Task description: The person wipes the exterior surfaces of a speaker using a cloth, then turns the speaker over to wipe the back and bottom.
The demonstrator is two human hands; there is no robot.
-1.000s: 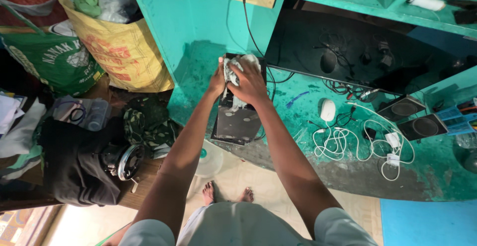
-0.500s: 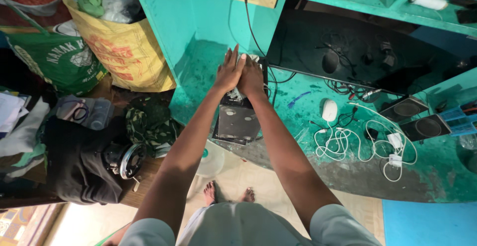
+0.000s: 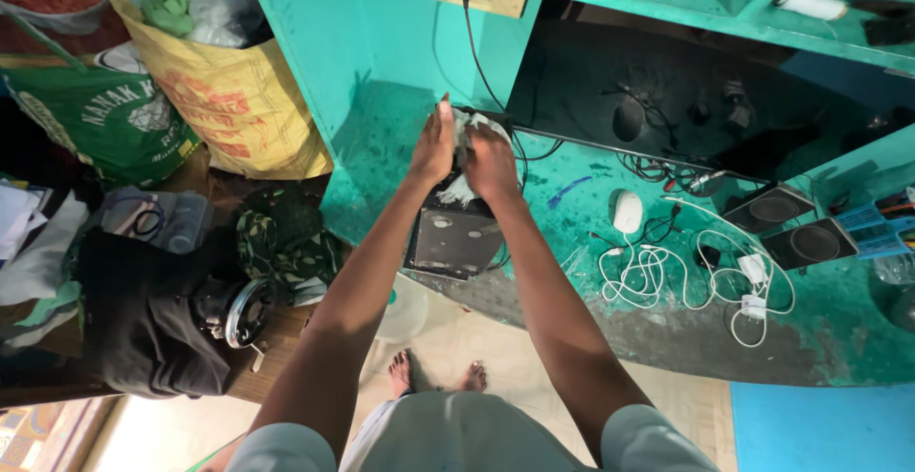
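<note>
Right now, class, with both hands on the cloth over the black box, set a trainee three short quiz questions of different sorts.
1. True or false: the right hand grips the crumpled white cloth.
2. Which lies right of the black metal box? A white oval mouse B steel kettle C red cup
3. Fill in: the left hand is held flat against the box's ____ side.

Key: 1 true; 2 A, the white oval mouse; 3 left.

We see soft, even light over the turquoise bench [image 3: 658,338]; the monitor [image 3: 686,100] recess sits in deep shadow; the floor [image 3: 162,434] at lower left glares pale; edges bow outward; focus is sharp, without motion blur.
</note>
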